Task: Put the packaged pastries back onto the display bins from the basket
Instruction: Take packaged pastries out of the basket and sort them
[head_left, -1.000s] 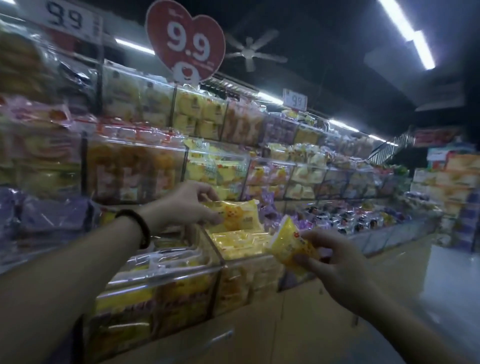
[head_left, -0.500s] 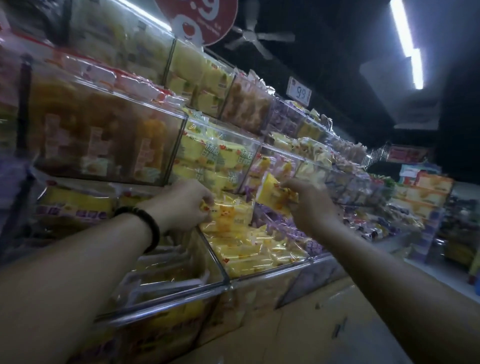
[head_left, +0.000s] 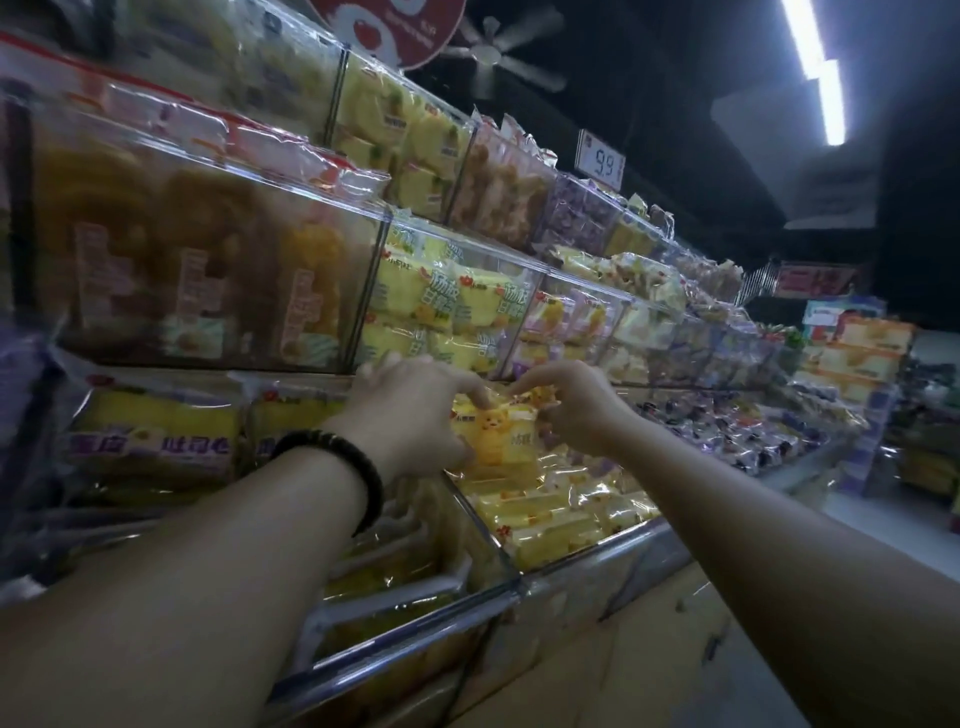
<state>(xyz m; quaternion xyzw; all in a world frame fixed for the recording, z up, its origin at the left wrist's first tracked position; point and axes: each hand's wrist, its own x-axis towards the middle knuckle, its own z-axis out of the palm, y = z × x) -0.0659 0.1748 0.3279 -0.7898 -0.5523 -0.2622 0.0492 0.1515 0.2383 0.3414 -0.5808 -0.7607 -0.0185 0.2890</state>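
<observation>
Both my hands reach into a clear display bin (head_left: 587, 564) on the lowest shelf, which holds several yellow packaged pastries. My left hand (head_left: 410, 410), with a dark bracelet on the wrist, grips a yellow pastry packet (head_left: 498, 434) with a cartoon figure, standing it upright at the back of the bin. My right hand (head_left: 576, 410) pinches a second yellow packet (head_left: 537, 397) just behind and to the right of the first; most of it is hidden by my fingers. The basket is out of view.
Tiers of clear bins (head_left: 457, 291) full of wrapped cakes rise above and run away to the right. A 9.9 price tag (head_left: 601, 163) stands on the top tier. The aisle floor (head_left: 893, 525) opens at the right, with stacked boxes (head_left: 857, 353) beyond.
My right hand has dropped from the middle tier down to the lowest bin, bringing its packet beside the one in my left hand. The camera has moved closer to the shelf.
</observation>
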